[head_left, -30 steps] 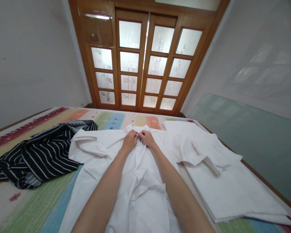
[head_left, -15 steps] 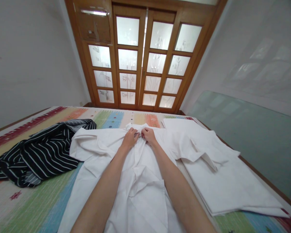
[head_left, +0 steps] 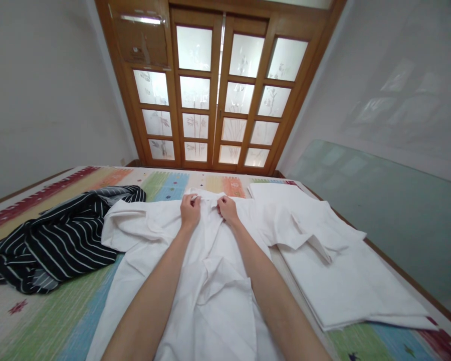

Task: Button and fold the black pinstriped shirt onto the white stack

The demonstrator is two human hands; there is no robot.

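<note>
The white shirt (head_left: 210,291) lay front up on the striped bedspread (head_left: 71,316), filling the lower middle of the frame, its body loosely creased and its collar directed toward the top. Both bare forearms (head_left: 278,296) entered at the bottom edge and converged over it, elbows outside the frame, wrists near the collar.

At the centre, the left hand (head_left: 191,209) and right hand (head_left: 227,208) stood apart, palms mostly down. The fingers of each were curled inward and appeared to pinch the fabric at either side of the collar opening (head_left: 209,196); whether a button lay between the fingertips could not be determined. The step in hand was judged to be handling of the collar and neck edge. The next move would call for a firm grip on both edges, kept level with each other, without dragging the creased body.

One sleeve met a crumpled black garment with white stripes (head_left: 69,240) at left; the other lay over a stack of folded white cloth (head_left: 346,286) at right. Beyond stood a pale green headboard (head_left: 379,195), right, and glazed wooden doors (head_left: 195,93), upper centre.
</note>
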